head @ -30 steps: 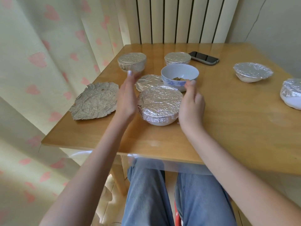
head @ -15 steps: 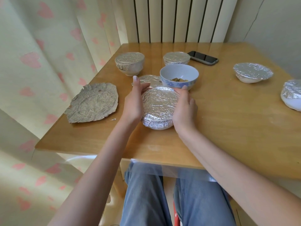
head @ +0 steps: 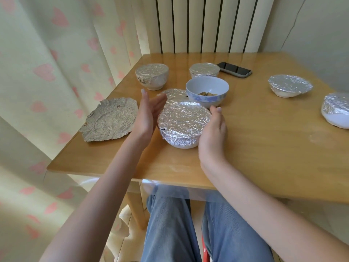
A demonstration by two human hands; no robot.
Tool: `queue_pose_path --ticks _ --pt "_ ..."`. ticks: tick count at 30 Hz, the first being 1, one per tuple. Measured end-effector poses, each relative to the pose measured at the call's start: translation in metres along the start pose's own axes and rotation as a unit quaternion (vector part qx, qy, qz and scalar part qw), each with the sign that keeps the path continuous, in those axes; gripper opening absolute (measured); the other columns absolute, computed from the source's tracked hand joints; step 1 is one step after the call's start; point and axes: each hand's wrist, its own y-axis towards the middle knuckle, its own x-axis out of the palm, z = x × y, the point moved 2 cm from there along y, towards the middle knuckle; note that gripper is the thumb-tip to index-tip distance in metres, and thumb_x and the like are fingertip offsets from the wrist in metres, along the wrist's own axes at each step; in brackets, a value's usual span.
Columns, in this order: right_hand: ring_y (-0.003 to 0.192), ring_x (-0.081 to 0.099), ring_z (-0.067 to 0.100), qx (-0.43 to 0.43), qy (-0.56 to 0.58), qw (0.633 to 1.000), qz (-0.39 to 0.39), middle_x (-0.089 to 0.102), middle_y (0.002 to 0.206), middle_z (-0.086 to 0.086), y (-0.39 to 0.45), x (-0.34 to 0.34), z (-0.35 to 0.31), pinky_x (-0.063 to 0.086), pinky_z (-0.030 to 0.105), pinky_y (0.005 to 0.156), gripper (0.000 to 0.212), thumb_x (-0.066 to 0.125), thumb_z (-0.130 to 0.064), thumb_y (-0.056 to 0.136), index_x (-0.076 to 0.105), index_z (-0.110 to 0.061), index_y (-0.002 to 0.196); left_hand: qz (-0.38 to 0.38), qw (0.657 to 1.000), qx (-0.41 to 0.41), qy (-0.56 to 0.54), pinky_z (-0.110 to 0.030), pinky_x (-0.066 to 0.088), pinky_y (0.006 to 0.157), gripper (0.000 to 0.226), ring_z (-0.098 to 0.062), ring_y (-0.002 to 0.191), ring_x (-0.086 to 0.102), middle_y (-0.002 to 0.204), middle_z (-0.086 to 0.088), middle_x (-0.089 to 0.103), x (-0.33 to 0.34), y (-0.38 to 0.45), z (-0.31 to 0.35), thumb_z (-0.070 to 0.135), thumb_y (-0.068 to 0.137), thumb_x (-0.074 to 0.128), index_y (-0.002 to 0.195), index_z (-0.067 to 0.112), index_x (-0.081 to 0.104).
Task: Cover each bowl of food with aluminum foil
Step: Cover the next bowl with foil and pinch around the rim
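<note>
While both hands flank the foil-covered bowl (head: 184, 125) near the table's (head: 264, 148) front edge, the next job sits elsewhere: the uncovered bowl (head: 207, 91), blue-patterned with brownish food, stands at twelve o'clock, just beyond the covered one. The loose foil sheet (head: 111, 121), crinkled, dull and roughly round, lies flat at nine o'clock, nearer the left hand (head: 149, 114). That hand is apart from the bowl, palm inward, fingers straight. The right hand (head: 212, 135) has relaxed, extended fingers beside the bowl's wall at three o'clock; whether it touches is hard to tell. Neither grips anything. Covered bowls show tight, shiny, wrinkled foil domes; one shows a small tear at its left rim.
</note>
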Motion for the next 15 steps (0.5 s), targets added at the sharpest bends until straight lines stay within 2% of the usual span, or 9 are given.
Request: queue_pose_path --ticks 1,2,4,5,7,8,11,15 --pt "0.121 0.049 0.012 -0.008 -0.009 1.000 0.000 0.055 0.131 -0.008 -0.004 0.005 0.003 0.034 0.033 0.108 0.047 0.031 -0.041 0.099 0.045 -0.020 0.138 -0.006 1.000 -0.011 -0.010 -0.036 0.041 0.109 0.075 -0.021 0.127 0.053 0.138 -0.012 0.056 0.005 -0.002 -0.001 0.054 0.102 0.008 0.138 0.003 0.050" --pt "0.125 0.046 0.014 -0.017 -0.019 1.000 0.010 0.051 0.136 -0.005 -0.007 0.010 0.003 0.033 0.036 0.109 0.046 0.031 -0.040 0.100 0.044 -0.021 0.139 -0.006 1.000 -0.019 -0.017 -0.037 0.045 0.104 0.075 -0.023 0.120 0.059 0.130 -0.013 0.061 0.011 -0.004 -0.002 0.054 0.102 0.010 0.134 0.003 0.054" --pt "0.120 0.047 0.016 -0.032 -0.035 0.998 0.036 0.054 0.129 -0.002 -0.004 0.013 0.001 0.034 0.033 0.103 0.040 0.031 -0.034 0.101 0.046 -0.021 0.137 0.011 0.999 -0.027 -0.037 -0.036 0.052 0.094 0.073 -0.024 0.105 0.067 0.114 -0.013 0.068 0.019 -0.008 -0.004 0.054 0.103 0.014 0.127 0.003 0.060" --pt "0.116 0.048 0.017 -0.034 -0.038 0.998 0.039 0.056 0.121 -0.003 0.001 0.013 -0.001 0.035 0.030 0.095 0.039 0.031 -0.033 0.102 0.048 -0.020 0.134 0.027 0.998 -0.032 -0.050 -0.036 0.052 0.093 0.072 -0.025 0.102 0.068 0.110 -0.013 0.070 0.022 -0.010 -0.006 0.054 0.103 0.015 0.125 0.003 0.062" --pt "0.105 0.050 0.016 -0.029 -0.044 0.998 0.029 0.056 0.109 -0.005 0.013 0.010 -0.007 0.031 0.024 0.078 0.039 0.030 -0.035 0.102 0.050 -0.018 0.131 0.080 0.995 -0.035 -0.057 -0.041 0.050 0.098 0.071 -0.025 0.105 0.067 0.111 -0.012 0.071 0.026 -0.013 -0.012 0.060 0.099 0.021 0.118 0.012 0.068" --pt "0.102 0.049 0.015 -0.025 -0.044 0.999 0.016 0.057 0.111 -0.004 0.019 0.010 -0.009 0.031 0.023 0.076 0.040 0.030 -0.037 0.102 0.050 -0.018 0.131 0.109 0.992 -0.035 -0.048 -0.042 0.048 0.101 0.069 -0.024 0.106 0.067 0.112 -0.009 0.071 0.027 -0.013 -0.015 0.065 0.095 0.023 0.111 0.020 0.072" --pt "0.108 0.051 0.013 -0.031 -0.047 0.998 -0.011 0.058 0.124 -0.002 0.031 0.010 -0.011 0.034 0.026 0.083 0.040 0.030 -0.039 0.101 0.048 -0.021 0.132 0.184 0.982 -0.033 -0.031 -0.041 0.043 0.105 0.059 -0.021 0.108 0.064 0.115 -0.003 0.069 0.033 -0.016 -0.020 0.066 0.093 0.024 0.085 0.034 0.073" --pt "0.107 0.052 0.011 -0.056 -0.032 0.998 -0.022 0.059 0.119 -0.006 0.032 0.008 -0.005 0.036 0.028 0.083 0.048 0.032 -0.050 0.092 0.050 -0.025 0.129 0.199 0.978 -0.045 -0.029 -0.046 0.042 0.106 0.059 -0.022 0.108 0.063 0.116 -0.001 0.069 0.034 -0.018 -0.017 0.066 0.092 0.021 0.082 0.037 0.071"
